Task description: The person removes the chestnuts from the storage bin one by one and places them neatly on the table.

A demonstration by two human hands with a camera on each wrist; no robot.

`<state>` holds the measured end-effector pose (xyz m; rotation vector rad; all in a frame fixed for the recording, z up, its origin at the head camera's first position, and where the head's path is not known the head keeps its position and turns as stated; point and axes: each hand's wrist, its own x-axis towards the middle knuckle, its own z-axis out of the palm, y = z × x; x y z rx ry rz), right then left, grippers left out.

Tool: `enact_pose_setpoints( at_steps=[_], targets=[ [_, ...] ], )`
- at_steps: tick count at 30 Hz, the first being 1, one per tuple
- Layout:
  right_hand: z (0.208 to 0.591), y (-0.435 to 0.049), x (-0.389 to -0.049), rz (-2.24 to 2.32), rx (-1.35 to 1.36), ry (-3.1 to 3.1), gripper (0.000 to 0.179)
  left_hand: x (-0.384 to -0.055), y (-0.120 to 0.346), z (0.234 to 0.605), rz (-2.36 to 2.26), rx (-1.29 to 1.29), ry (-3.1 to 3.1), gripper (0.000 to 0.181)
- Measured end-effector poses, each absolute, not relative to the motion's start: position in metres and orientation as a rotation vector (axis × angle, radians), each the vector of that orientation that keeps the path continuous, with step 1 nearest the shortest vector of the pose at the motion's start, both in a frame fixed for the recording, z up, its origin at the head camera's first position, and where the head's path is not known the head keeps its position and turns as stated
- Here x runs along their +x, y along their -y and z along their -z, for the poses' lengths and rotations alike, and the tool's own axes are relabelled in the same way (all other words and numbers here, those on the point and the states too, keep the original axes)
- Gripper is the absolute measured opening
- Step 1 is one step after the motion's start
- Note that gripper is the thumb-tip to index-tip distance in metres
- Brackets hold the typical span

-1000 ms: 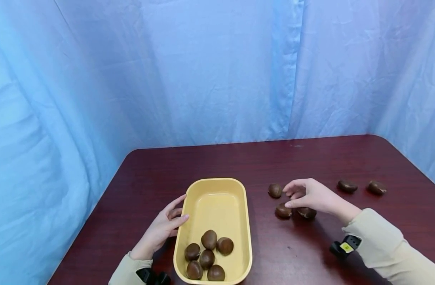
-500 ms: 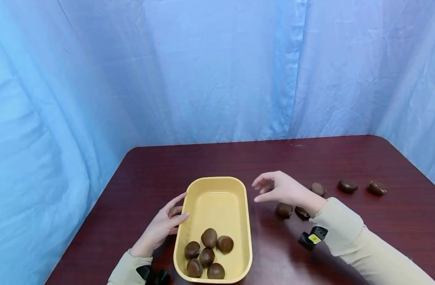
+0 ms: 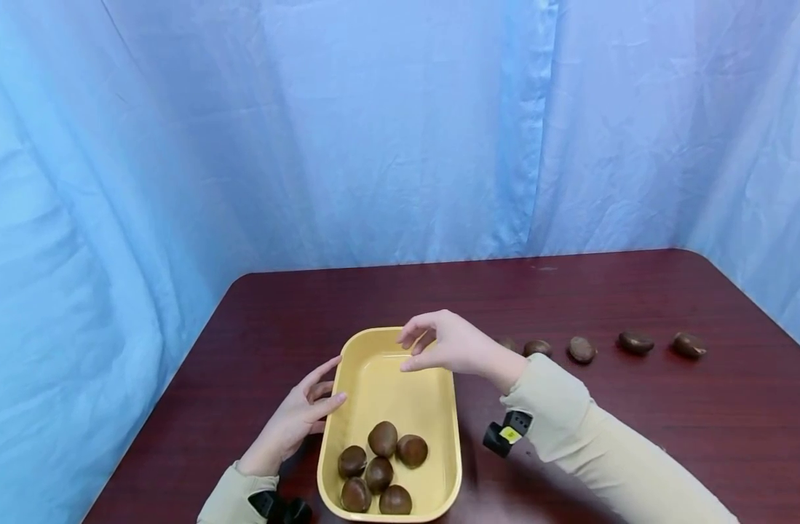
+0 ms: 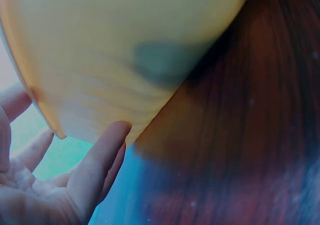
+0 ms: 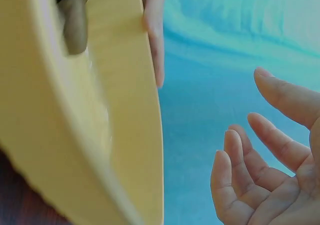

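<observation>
A yellow tray (image 3: 400,393) with several brown chestnuts (image 3: 378,474) in its near end lies on the dark red table. At its left side my left hand (image 3: 301,411) grips the rim, thumb over the edge and fingers along the outer wall. In the left wrist view, fingertips (image 4: 122,127) touch that wall. My right hand (image 3: 448,342) hovers over the tray's far right corner with loosely bent fingers. The right wrist view shows this right hand (image 5: 265,170) holding nothing. Behind the right wrist, more chestnuts (image 3: 581,350) lie in a row.
Farther right on the table (image 3: 675,407) rest two more chestnuts (image 3: 635,343). The right sleeve (image 3: 550,389) covers part of the tabletop to the tray's right. Blue curtains (image 3: 400,131) hang beyond the back and side edges.
My right hand has moved left from the loose chestnuts to above the tray's far right corner. Two nearer chestnuts on the table are now hidden behind the sleeve. My left hand stays put.
</observation>
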<state>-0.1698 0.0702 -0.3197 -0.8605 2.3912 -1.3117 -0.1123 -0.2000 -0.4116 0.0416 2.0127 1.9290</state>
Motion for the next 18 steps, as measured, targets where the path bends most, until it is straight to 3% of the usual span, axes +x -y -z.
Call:
enact_pose_setpoints(
  at_steps=[18],
  targets=[
    [0.334,-0.015,-0.166,1.288,-0.783,-2.315,0.028,-0.114,0.2,0.41,-1.915,0.03,-1.994,0.066]
  ],
)
